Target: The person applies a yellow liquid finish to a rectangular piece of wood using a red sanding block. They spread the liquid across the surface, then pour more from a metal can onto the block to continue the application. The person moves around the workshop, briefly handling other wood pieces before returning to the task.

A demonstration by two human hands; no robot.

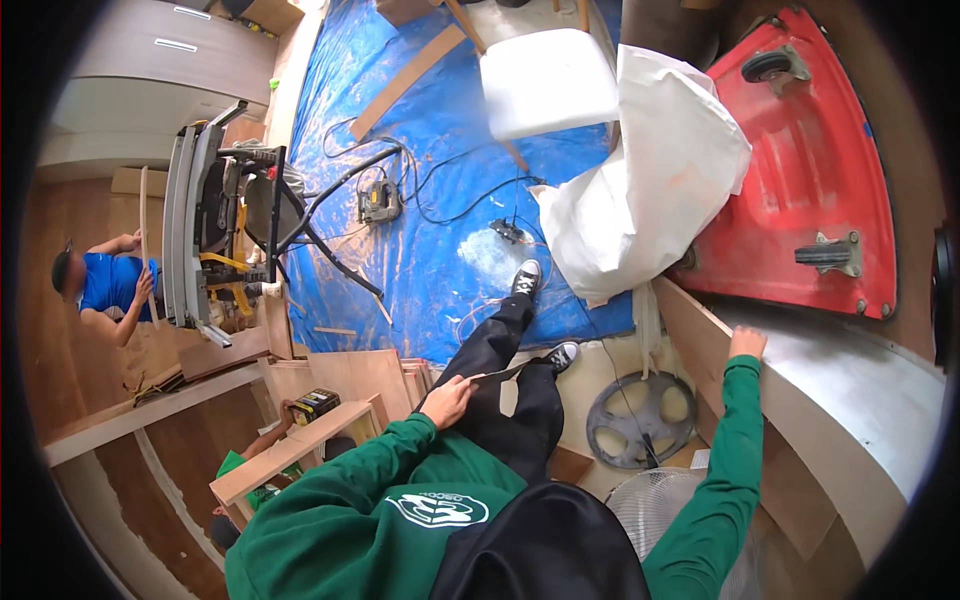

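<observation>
My left hand (447,403) is closed round one end of a thin, dark, flat strip (500,375), held across in front of my legs; its exact kind does not show. Out to the right, my right hand (748,343) grips the top edge of a long wooden board (692,325) standing on edge. A pale sheet-covered surface (850,385) lies just beyond that hand. Below and between my hands, a grey spoked wheel-shaped base (640,420) rests on the floor, next to a fan's wire cage (655,500).
Blue sheeting (420,280) covers the floor, with a jigsaw (379,202) and trailing cords. A table saw on a folding stand (215,220) is at left. Two other people work there, one in blue (110,280). A red wheeled platform (790,180) leans at right beside a white sack (650,190).
</observation>
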